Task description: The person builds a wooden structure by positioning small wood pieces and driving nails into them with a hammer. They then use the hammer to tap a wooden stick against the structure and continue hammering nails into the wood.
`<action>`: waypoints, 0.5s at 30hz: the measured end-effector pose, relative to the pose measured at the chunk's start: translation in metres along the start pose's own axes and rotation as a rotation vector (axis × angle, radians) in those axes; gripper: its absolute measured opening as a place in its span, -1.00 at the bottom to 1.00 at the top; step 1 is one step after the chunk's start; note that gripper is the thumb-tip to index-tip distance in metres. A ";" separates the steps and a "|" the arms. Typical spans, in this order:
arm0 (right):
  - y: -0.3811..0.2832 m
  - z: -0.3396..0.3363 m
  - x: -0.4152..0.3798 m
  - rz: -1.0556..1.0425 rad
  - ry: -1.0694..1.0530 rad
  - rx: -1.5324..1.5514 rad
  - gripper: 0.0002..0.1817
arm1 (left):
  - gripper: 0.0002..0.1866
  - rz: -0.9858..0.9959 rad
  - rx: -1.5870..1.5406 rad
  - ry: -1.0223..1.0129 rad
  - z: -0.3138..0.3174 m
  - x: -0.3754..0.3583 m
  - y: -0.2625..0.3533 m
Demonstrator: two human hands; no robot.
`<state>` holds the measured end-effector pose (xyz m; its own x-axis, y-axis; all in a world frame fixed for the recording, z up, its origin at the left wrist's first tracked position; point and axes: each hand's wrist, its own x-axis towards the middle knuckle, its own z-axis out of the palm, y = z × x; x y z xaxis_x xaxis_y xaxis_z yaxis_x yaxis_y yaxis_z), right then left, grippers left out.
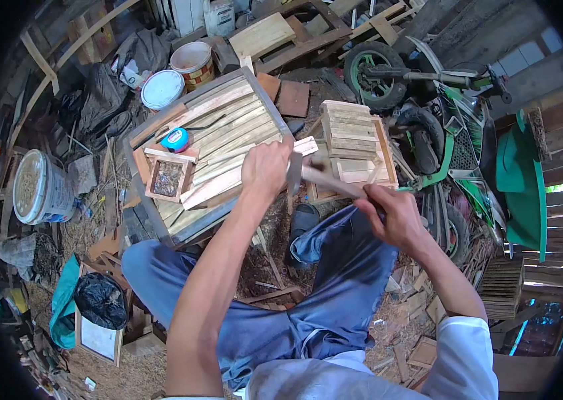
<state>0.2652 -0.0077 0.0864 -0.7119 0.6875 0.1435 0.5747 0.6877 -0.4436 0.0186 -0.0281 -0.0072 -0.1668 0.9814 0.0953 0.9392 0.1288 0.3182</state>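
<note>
My right hand [395,215] is closed round the wooden handle of a hammer [335,182]. The hammer's dark head is right beside my left hand [265,170]. That left hand is closed over pale wooden strips [213,188] lying slantwise on a slatted wooden panel [265,130]; its fingertips are hidden. Strip ends stick out past my knuckles to the right. On the panel's left part sit a blue tape measure [175,139] and a small wooden box [168,179] of small metal pieces, probably nails. A thin dark bar [205,125] lies behind the tape.
To the right stands a slatted wooden piece [353,133]. A green motorbike [451,133] lies or leans beyond it. Buckets [161,90] stand behind the panel, and a large white bucket [45,190] is at the left. Wood scraps and shavings cover the floor.
</note>
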 end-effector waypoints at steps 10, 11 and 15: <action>-0.037 -0.011 0.004 0.355 -0.048 0.214 -0.64 | -0.48 -0.006 -0.017 0.014 -0.015 -0.003 0.009; -0.027 0.003 0.003 0.360 -0.076 0.162 -0.65 | -0.45 -0.001 -0.021 0.043 -0.015 -0.003 0.009; -0.029 0.000 0.010 0.424 -0.160 0.096 -0.67 | -0.46 0.006 -0.005 0.061 -0.012 -0.001 0.005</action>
<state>0.2414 -0.0211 0.1004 -0.4799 0.8536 -0.2028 0.7936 0.3238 -0.5151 0.0202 -0.0305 0.0055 -0.1789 0.9717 0.1543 0.9388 0.1217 0.3222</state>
